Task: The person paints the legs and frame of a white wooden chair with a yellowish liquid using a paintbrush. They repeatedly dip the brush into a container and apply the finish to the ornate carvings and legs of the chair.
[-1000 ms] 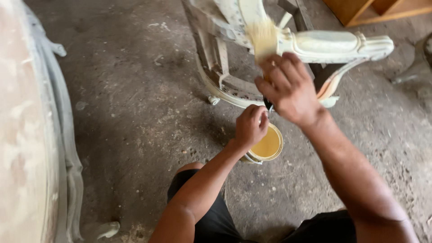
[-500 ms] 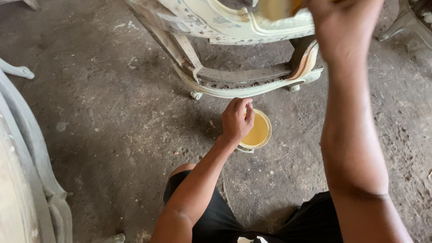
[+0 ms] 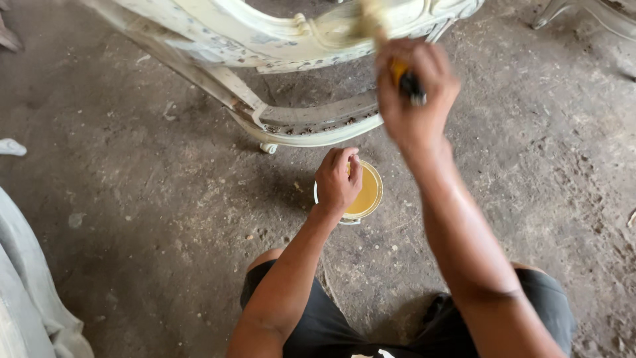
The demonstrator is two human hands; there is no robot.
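Fingers of your right hand point(image 3: 414, 93) clench a paintbrush point(image 3: 391, 46) against the cream chair frame point(image 3: 291, 40); your left hand point(image 3: 336, 180) grips the paint tin point(image 3: 368, 195) on the dusty concrete floor point(image 3: 146, 199).

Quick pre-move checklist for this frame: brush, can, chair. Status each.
1. Right hand grip on the paintbrush: ok, fingers closed round the handle.
2. Bristles against the white chair frame: cannot tell, the tip is blurred.
3. Left hand steadying the paint can: ok, it grips the rim.
4. Can upright on the concrete floor: ok, yellow liquid level.
5. Paint load on the brush: cannot tell.
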